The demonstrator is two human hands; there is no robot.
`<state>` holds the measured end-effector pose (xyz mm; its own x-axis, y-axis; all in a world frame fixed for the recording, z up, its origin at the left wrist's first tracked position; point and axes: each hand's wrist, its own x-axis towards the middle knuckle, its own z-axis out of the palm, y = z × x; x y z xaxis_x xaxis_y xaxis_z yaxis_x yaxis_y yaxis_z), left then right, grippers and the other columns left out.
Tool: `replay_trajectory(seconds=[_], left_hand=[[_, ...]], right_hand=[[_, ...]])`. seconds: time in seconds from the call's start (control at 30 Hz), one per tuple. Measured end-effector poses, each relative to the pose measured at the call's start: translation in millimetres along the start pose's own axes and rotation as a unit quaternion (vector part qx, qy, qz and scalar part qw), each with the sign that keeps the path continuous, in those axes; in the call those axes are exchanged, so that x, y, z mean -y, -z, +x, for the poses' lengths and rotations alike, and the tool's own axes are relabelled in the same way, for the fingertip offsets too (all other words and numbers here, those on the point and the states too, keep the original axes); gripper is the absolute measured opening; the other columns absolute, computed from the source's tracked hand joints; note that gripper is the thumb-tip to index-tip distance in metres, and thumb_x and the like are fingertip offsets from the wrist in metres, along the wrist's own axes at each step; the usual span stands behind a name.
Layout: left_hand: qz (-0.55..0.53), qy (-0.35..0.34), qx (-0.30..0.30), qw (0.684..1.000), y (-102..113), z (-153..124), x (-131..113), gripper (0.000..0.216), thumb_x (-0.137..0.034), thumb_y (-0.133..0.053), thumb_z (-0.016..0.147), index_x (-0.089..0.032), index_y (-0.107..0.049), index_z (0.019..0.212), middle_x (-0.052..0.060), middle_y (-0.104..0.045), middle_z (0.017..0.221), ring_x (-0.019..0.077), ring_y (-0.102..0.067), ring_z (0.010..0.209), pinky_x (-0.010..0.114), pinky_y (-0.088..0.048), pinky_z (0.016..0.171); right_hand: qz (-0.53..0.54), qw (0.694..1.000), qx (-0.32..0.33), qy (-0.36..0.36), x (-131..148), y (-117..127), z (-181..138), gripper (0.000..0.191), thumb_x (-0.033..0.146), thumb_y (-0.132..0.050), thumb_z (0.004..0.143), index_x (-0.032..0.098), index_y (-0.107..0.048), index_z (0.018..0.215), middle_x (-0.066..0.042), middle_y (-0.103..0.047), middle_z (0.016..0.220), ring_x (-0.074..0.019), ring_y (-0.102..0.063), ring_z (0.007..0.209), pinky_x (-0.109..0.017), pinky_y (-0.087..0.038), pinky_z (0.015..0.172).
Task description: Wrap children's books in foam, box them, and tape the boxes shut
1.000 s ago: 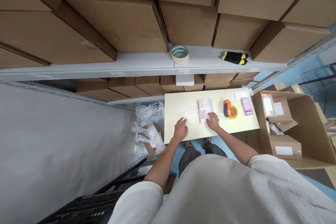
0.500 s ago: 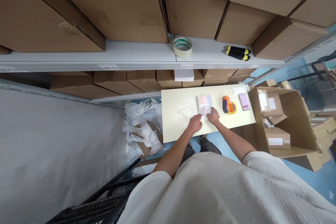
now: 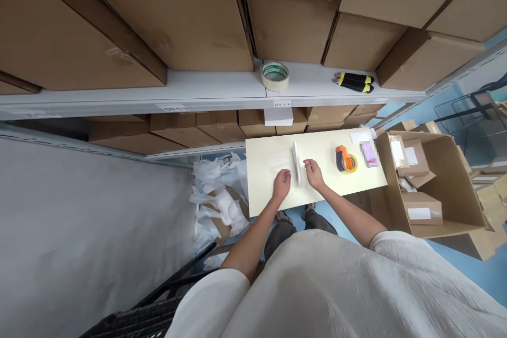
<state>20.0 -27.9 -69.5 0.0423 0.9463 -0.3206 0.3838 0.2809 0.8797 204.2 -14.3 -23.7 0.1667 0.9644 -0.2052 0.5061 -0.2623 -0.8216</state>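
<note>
At the pale table (image 3: 327, 156) | left hand (image 3: 282, 184), right hand (image 3: 315, 173): grips half-curled, flanking edge-on packet (image 3: 297, 163) | whether closed on it, unclear

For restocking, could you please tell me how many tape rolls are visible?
2: one cream roll on the shelf, one yellow roll with the orange dispenser on the table; others may be hidden.

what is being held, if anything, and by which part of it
Cannot be told: the thin packet appears edge-on between left hand and right hand, contact unclear.
</note>
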Motion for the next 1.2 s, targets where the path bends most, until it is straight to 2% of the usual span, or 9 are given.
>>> replay_trajectory(seconds=[0.07, 0.13, 0.23, 0.33, 0.43, 0.53, 0.67, 1.0, 1.2], left_hand=[[-0.059, 0.057, -0.043, 0.996, 12, 2, 3, 0.027, -0.036, -0.043, 0.105, -0.025, -0.067, 0.114, 0.008, -0.077, 0.112, 0.0229, -0.076, 0.104, 0.037, -0.059, 0.097], [-0.066, 0.093, -0.063, 0.991, 21, 4, 7, 0.026, -0.04, -0.046, 0.105, -0.026, -0.067, 0.111, 0.007, -0.078, 0.111, 0.0237, -0.075, 0.105, 0.037, -0.058, 0.096], [-0.024, 0.124, -0.047, 0.991, 27, 6, 14, 0.02, -0.038, -0.053, 0.101, -0.026, -0.069, 0.105, 0.007, -0.079, 0.112, 0.0264, -0.074, 0.111, 0.037, -0.056, 0.099], [0.039, 0.149, -0.023, 0.988, 26, 9, 22, 0.02, -0.035, -0.059, 0.095, -0.025, -0.071, 0.108, 0.009, -0.078, 0.113, 0.0294, -0.072, 0.114, 0.04, -0.055, 0.101], [0.094, 0.169, -0.031, 0.981, 23, 9, 27, 0.033, -0.031, -0.061, 0.092, -0.022, -0.07, 0.122, 0.014, -0.074, 0.124, 0.0318, -0.07, 0.121, 0.042, -0.053, 0.107], [0.108, 0.167, -0.05, 0.979, 21, 5, 31, 0.047, -0.027, -0.061, 0.092, -0.021, -0.062, 0.138, 0.017, -0.068, 0.139, 0.0327, -0.066, 0.131, 0.044, -0.05, 0.114], [0.096, 0.16, -0.062, 0.981, 19, 0, 34, 0.053, -0.025, -0.062, 0.091, -0.022, -0.056, 0.143, 0.019, -0.06, 0.152, 0.0344, -0.059, 0.143, 0.047, -0.046, 0.12], [-0.029, 0.2, -0.061, 0.978, 26, 11, 29, 0.053, -0.025, -0.066, 0.088, -0.025, -0.051, 0.138, 0.011, -0.069, 0.141, 0.0252, -0.067, 0.131, 0.037, -0.053, 0.111], [-0.024, 0.166, -0.062, 0.984, 47, 21, 31, 0.042, -0.024, -0.068, 0.086, -0.024, -0.058, 0.127, 0.011, -0.07, 0.134, 0.0263, -0.068, 0.127, 0.038, -0.054, 0.11]], right_hand=[[0.003, 0.999, 0.026, -0.027, -7, -8, 2, 0.044, 0.051, -0.039, 0.108, 0.022, -0.07, 0.119, -0.012, -0.071, 0.122, -0.0258, -0.067, 0.112, -0.038, -0.053, 0.103], [-0.01, 0.997, 0.056, -0.05, -17, -15, 5, 0.036, 0.044, -0.045, 0.105, 0.022, -0.072, 0.115, -0.011, -0.072, 0.122, -0.0255, -0.067, 0.113, -0.037, -0.054, 0.102], [-0.046, 0.991, 0.094, -0.087, -33, -25, 6, 0.026, 0.032, -0.055, 0.097, 0.021, -0.072, 0.114, -0.011, -0.074, 0.121, -0.0258, -0.068, 0.113, -0.038, -0.054, 0.104], [-0.081, 0.985, 0.098, -0.117, -41, -33, 6, 0.034, 0.026, -0.061, 0.091, 0.021, -0.072, 0.123, -0.011, -0.074, 0.123, -0.0263, -0.07, 0.112, -0.039, -0.055, 0.104], [-0.106, 0.982, 0.089, -0.13, -41, -36, 6, 0.044, 0.025, -0.059, 0.091, 0.019, -0.069, 0.133, -0.013, -0.072, 0.129, -0.0256, -0.07, 0.111, -0.038, -0.056, 0.102], [-0.131, 0.978, 0.083, -0.139, -39, -35, 8, 0.045, 0.024, -0.059, 0.09, 0.018, -0.069, 0.133, -0.013, -0.072, 0.129, -0.0253, -0.071, 0.111, -0.037, -0.057, 0.102], [-0.143, 0.974, 0.095, -0.148, -35, -34, 10, 0.042, 0.023, -0.059, 0.089, 0.018, -0.071, 0.129, -0.01, -0.074, 0.118, -0.0248, -0.07, 0.11, -0.035, -0.056, 0.099], [-0.132, 0.973, 0.089, -0.168, -23, -50, 5, 0.044, 0.027, -0.062, 0.087, 0.016, -0.071, 0.128, -0.01, -0.074, 0.116, -0.0243, -0.071, 0.106, -0.034, -0.056, 0.096], [-0.095, 0.974, 0.085, -0.188, -14, -67, 5, 0.042, 0.031, -0.067, 0.083, 0.018, -0.071, 0.123, -0.008, -0.074, 0.115, -0.0229, -0.072, 0.102, -0.033, -0.057, 0.092]])
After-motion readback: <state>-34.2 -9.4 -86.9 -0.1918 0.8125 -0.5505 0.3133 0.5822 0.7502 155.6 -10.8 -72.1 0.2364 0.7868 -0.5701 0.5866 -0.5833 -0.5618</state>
